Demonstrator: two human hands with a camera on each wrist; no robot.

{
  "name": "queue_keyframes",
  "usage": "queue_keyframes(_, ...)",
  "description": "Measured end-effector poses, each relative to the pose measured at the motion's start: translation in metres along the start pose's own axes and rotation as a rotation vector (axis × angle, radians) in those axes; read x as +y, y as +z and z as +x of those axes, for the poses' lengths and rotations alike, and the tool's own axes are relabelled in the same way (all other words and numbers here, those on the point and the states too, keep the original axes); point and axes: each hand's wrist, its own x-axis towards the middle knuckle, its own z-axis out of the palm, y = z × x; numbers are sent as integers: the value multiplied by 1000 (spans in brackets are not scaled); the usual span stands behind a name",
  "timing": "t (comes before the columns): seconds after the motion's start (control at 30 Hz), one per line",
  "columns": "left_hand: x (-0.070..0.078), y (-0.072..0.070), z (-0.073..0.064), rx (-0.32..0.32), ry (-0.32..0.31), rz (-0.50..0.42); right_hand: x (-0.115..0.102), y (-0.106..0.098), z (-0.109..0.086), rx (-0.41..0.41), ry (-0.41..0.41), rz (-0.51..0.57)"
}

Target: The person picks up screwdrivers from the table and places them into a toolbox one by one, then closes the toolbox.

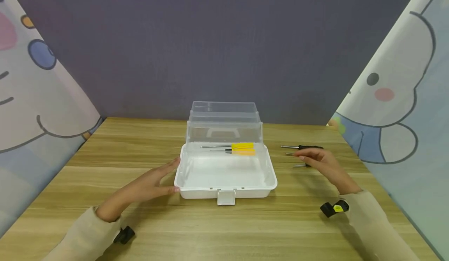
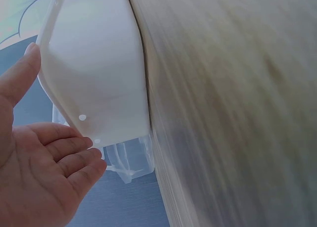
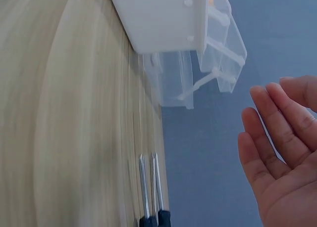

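A white plastic toolbox [image 1: 224,192] with its clear lid raised stands on the table. Yellow-handled screwdrivers [image 1: 243,146] lie along its back inside. At the box's left side is my left hand [image 1: 151,183], fingers extended, thumb and fingertips touching the rim. In the left wrist view this hand [image 2: 44,172] shows an uncurled palm. My right hand [image 1: 324,165] hovers over several black-handled screwdrivers [image 1: 310,147] right of the box and partly hides them. Seen from the right wrist, the hand [image 3: 282,143] has loosely bent fingers with nothing between them; metal shafts [image 3: 144,182] lie on the table below.
The wooden table [image 1: 217,233] extends around the box, with a dark grey wall [image 1: 224,50] behind. Cartoon-printed panels [image 1: 389,116] flank it on both sides. The tiered clear lid [image 1: 224,120] leans up at the box's back.
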Motion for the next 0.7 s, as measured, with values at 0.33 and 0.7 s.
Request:
queue_keyframes(0.33, -1, -1, 3, -14, -3, -1, 14, -13, -5, 30, 17, -57)
queue_keyframes(0.7, -2, 0, 1, -8, 8, 6, 31, -25, -6, 34, 34, -52)
